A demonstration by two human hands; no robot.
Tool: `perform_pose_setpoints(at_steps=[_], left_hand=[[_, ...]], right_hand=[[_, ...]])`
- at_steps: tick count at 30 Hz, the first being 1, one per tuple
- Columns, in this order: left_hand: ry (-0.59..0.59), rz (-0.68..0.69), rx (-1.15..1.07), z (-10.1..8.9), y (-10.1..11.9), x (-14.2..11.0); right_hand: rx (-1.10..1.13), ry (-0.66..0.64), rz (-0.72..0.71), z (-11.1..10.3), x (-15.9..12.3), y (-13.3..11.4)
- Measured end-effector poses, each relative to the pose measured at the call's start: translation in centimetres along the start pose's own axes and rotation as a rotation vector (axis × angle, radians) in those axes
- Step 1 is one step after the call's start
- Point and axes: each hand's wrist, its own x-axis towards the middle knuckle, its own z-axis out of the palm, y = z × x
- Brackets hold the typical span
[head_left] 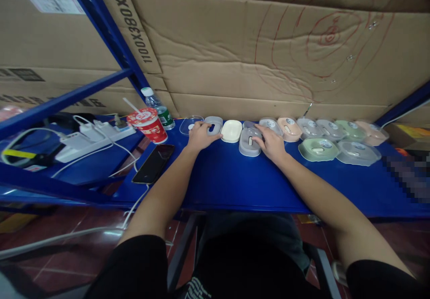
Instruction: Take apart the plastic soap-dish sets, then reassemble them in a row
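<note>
On the table point(231, 182), the left hand point(200, 136) is at the gray frame point(217, 122), thumb spread toward the cream tray point(231, 131). The right hand point(273, 144) touches the gray box point(249, 149) just right of that tray; whether either grips, I cannot tell.

There's open room on the blue table point(228, 182) between the person's forearms point(171, 182), running back from the front edge. Lidded boxes point(329, 131) crowd the back edge, cardboard point(215, 57) rising behind them; toward the left edge, a phone point(153, 164) and a red cup point(152, 129) stand in the way.
</note>
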Motion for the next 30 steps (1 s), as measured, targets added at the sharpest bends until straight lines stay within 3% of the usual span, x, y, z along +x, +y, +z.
perform_pose_setpoints(at_steps=[5, 14, 19, 25, 30], left_hand=[[0.008, 0.031, -0.019, 0.3, -0.1, 0.1], [-0.011, 0.017, -0.025, -0.1, 0.5, -0.4], [-0.019, -0.018, -0.046, -0.6, 1.1, -0.7], [0.020, -0.013, 0.016, -0.8, 1.7, -1.1], [0.151, 0.200, -0.004, -1.3, 3.0, -1.8]], right_hand=[[-0.008, 0.046, 0.016, 0.0, 0.0, 0.7], [-0.031, 0.012, -0.127, 0.3, -0.1, 0.7], [-0.034, 0.075, -0.056, 0.3, -0.2, 1.2], [0.107, 0.317, 0.164, 0.0, 0.0, 2.1], [0.292, 0.542, 0.295, 0.5, 0.4, 3.4]])
